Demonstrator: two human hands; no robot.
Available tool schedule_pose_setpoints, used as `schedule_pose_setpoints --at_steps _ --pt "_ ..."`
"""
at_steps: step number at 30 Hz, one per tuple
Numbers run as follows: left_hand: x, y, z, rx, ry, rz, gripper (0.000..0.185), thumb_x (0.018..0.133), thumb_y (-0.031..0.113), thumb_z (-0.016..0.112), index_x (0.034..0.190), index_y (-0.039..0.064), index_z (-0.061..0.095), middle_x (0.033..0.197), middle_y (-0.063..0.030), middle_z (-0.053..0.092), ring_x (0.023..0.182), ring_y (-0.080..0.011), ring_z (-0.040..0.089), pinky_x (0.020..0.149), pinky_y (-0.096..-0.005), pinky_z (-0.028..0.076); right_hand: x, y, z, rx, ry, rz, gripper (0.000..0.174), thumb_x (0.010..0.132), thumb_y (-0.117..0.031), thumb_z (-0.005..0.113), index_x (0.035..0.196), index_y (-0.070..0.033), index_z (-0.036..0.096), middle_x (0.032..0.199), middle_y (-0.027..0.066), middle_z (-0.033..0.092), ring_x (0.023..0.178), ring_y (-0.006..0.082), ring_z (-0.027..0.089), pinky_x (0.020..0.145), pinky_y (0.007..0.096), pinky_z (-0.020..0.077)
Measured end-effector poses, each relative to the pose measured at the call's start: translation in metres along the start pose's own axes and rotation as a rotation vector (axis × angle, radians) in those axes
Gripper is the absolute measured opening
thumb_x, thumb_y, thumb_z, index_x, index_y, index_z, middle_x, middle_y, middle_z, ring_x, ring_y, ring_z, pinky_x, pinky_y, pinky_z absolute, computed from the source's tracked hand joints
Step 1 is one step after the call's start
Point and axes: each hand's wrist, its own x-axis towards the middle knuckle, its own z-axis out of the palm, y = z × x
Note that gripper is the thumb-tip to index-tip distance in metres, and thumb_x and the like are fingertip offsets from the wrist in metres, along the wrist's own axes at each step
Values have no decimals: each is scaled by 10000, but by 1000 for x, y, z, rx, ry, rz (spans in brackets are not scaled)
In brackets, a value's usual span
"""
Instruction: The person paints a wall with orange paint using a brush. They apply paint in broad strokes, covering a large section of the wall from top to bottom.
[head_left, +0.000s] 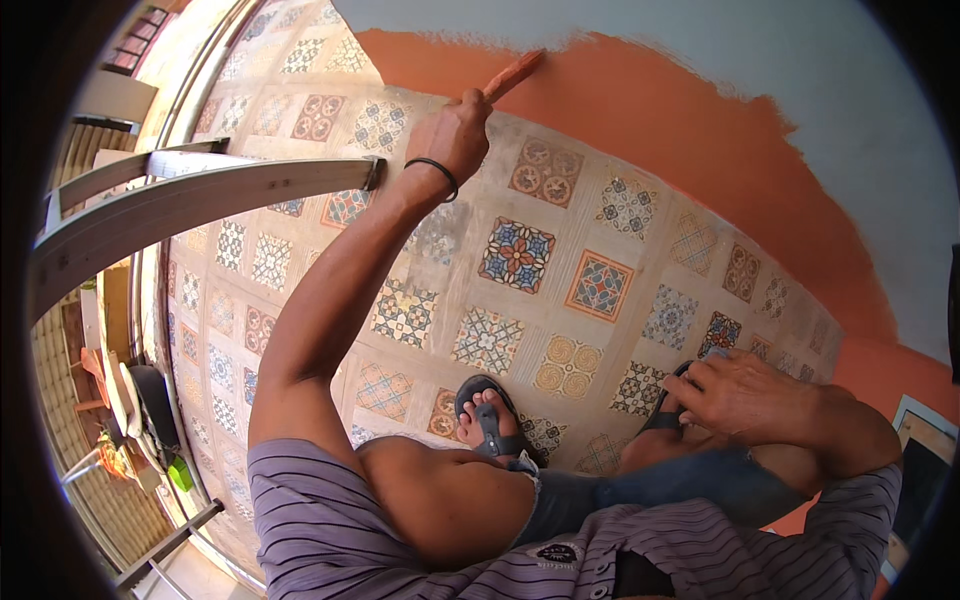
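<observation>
My left hand (450, 139), with a black band at the wrist, is stretched forward and closed around a paintbrush (514, 77) coated in orange paint. The brush tip meets the wall inside a fresh orange painted band (637, 112), close to its ragged upper edge. Above that band the wall (847, 82) is pale grey-blue. My right hand (739, 394) hangs over my right foot with its fingers curled. A small bluish bit shows at its far side; whether the hand grips it is unclear.
An aluminium ladder (202, 184) stands at the left, close to my left forearm. Patterned floor tiles (517, 255) run up to the wall's base. My sandalled foot (491, 420) is below me. Several items, including a green object (180, 474), lie at the far left. A framed panel (926, 450) is at the right.
</observation>
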Motion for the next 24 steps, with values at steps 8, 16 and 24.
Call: schedule_pose_setpoints --at_steps 8,16,24 --pt "22 11 -4 70 93 -6 222 1099 272 580 1154 73 662 1029 -270 783 955 -483 757 756 -619 569 -2 32 1 -115 187 86 590 942 -270 768 1430 27 618 1135 162 683 1133 325 699 974 468 555" --pt "19 9 6 -334 284 300 335 1130 357 617 1057 31 636 756 -205 689 663 -455 673 595 -527 516 -12 40 0 -17 176 168 459 994 -245 745 1365 2 638 1119 165 681 1117 342 701 975 479 555" --pt "15 -45 37 -910 -191 -661 422 1132 371 610 986 -17 686 723 -11 596 504 -128 522 471 -356 416 -15 33 -9 -40 227 129 427 1015 -275 743 1329 -4 643 1091 165 683 1092 348 712 941 483 558"
